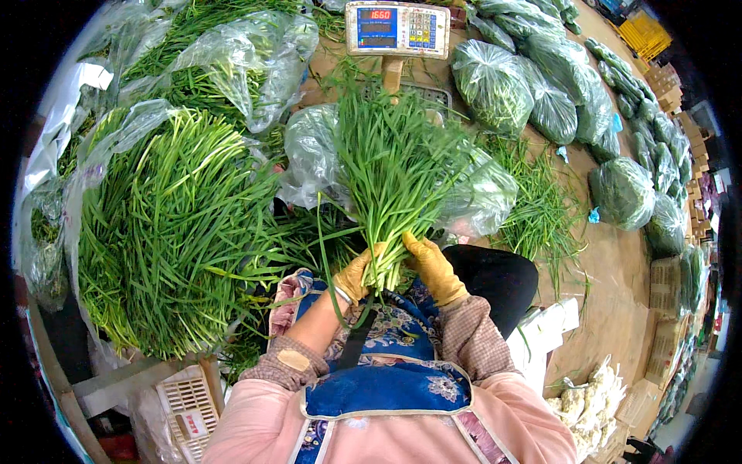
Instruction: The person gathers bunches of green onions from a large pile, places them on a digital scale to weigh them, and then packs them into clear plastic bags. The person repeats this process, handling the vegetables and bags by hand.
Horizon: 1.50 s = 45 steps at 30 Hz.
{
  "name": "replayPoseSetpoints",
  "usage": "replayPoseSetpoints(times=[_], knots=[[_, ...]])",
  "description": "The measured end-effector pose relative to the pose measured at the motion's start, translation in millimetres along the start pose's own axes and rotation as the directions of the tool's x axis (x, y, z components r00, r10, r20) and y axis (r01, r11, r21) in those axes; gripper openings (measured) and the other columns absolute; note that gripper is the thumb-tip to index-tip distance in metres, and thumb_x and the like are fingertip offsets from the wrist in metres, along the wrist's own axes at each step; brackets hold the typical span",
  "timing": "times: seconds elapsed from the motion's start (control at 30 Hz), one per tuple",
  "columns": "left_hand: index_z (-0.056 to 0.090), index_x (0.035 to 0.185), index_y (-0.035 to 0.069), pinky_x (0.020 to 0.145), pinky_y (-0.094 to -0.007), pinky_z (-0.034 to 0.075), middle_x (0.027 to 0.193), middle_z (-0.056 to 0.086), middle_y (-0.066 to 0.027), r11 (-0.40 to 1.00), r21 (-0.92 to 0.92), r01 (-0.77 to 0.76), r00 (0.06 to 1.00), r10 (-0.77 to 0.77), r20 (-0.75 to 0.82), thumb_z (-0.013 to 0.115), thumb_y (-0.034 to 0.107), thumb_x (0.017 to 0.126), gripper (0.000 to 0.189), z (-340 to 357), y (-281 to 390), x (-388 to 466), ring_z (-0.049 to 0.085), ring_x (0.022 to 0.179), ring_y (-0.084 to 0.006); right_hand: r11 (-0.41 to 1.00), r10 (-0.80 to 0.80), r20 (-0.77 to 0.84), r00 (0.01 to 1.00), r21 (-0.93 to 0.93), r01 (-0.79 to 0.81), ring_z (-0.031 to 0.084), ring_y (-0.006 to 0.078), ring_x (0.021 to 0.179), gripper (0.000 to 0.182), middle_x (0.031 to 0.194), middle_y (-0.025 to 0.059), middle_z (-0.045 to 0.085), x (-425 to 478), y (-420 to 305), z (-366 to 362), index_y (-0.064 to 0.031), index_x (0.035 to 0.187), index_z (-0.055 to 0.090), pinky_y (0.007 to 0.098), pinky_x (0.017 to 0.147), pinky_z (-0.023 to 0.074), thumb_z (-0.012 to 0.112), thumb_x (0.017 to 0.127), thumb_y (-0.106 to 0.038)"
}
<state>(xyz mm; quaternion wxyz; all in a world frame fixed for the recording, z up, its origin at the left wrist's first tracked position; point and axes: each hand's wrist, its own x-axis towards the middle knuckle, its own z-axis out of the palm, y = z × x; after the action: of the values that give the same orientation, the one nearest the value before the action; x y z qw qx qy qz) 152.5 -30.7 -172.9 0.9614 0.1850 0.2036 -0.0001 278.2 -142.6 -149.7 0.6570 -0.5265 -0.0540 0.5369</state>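
Observation:
A large bunch of garlic chives (394,168) stands upright between my hands, its pale stem ends low near my lap and its green leaves fanned out above. My left hand (360,274), in a yellow glove, is closed around the left side of the stems. On the right side, my right hand (432,268), gloved alike, presses against the stems with its fingers. Behind the bunch, clear plastic bagging (484,194) lies partly hidden. A big heap of chives (174,232) fills the left, with plastic around its edge.
A digital scale display (397,29) stands on a post at the top centre. Filled plastic bags (493,87) line the upper right. Loose chives (539,203) are scattered on the floor to the right. A white plastic crate (188,406) is at the lower left.

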Motion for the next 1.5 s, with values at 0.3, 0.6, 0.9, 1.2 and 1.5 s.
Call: replayPoseSetpoints(times=[0.3, 0.6, 0.9, 1.2, 1.5], knots=[[0.041, 0.126, 0.002, 0.069, -0.0431, 0.056, 0.117, 0.053, -0.0204, 0.979, -0.203, -0.036, 0.999, 0.043, 0.03, 0.039, 0.048, 0.089, 0.059, 18.5, -2.7, -1.2, 0.058, 0.096, -0.0382, 0.996, -0.046, -0.076, 0.996, -0.078, 0.04, 0.056, 0.0142, 0.078, 0.039, 0.091, 0.0085, 0.061, -12.3, -4.9, -13.5, 0.0038, 0.103, 0.055, 0.0269, 0.068, 0.0437, 0.053, 0.088, -0.032], [0.056, 0.102, 0.004, 0.048, -0.0279, 0.055, 0.087, 0.064, -0.0099, 0.995, 0.086, -0.047, 0.966, 0.067, -0.25, 0.059, 0.024, 0.084, 0.027, 5.3, -8.6, -1.4, 0.065, 0.067, -0.02, 0.933, -0.277, -0.376, 0.884, -0.325, 0.154, 0.047, 0.0067, 0.053, 0.021, 0.062, 0.0011, 0.057, -16.9, -50.6, -28.3, -0.0038, 0.088, 0.057, 0.0196, 0.049, 0.0349, 0.057, 0.085, -0.025], [0.053, 0.109, 0.003, 0.056, -0.0285, 0.056, 0.096, 0.062, -0.0092, 0.975, 0.218, -0.048, 0.965, 0.101, -0.241, 0.056, 0.027, 0.085, 0.035, 11.3, -12.6, 1.2, 0.065, 0.075, -0.0196, 0.883, -0.213, -0.32, 0.923, -0.467, 0.042, 0.053, 0.0088, 0.055, 0.023, 0.063, 0.0026, 0.059, 0.7, -33.6, -13.9, -0.0016, 0.087, 0.061, 0.0224, 0.048, 0.0396, 0.062, 0.082, -0.024], [0.054, 0.105, 0.004, 0.052, -0.0279, 0.054, 0.092, 0.063, -0.0099, 0.976, 0.194, -0.096, 0.947, 0.15, -0.285, 0.057, 0.029, 0.085, 0.033, 4.9, -16.4, 3.7, 0.065, 0.073, -0.0207, 0.977, -0.211, -0.242, 0.947, -0.06, 0.203, 0.043, 0.0041, 0.052, 0.011, 0.064, -0.0011, 0.054, -18.6, -37.9, -4.0, -0.0066, 0.086, 0.054, 0.017, 0.047, 0.0314, 0.057, 0.085, -0.017], [0.055, 0.102, 0.005, 0.059, -0.032, 0.056, 0.092, 0.064, -0.0136, 0.988, 0.096, -0.117, 0.965, 0.136, -0.223, 0.06, 0.027, 0.083, 0.03, 0.3, -22.3, 7.0, 0.065, 0.078, -0.0244, 0.974, 0.016, -0.354, 0.935, 0.217, 0.066, 0.048, 0.0049, 0.055, 0.015, 0.073, -0.0004, 0.06, -19.3, -0.9, -50.3, -0.0082, 0.092, 0.053, 0.0186, 0.051, 0.039, 0.056, 0.087, -0.022]])
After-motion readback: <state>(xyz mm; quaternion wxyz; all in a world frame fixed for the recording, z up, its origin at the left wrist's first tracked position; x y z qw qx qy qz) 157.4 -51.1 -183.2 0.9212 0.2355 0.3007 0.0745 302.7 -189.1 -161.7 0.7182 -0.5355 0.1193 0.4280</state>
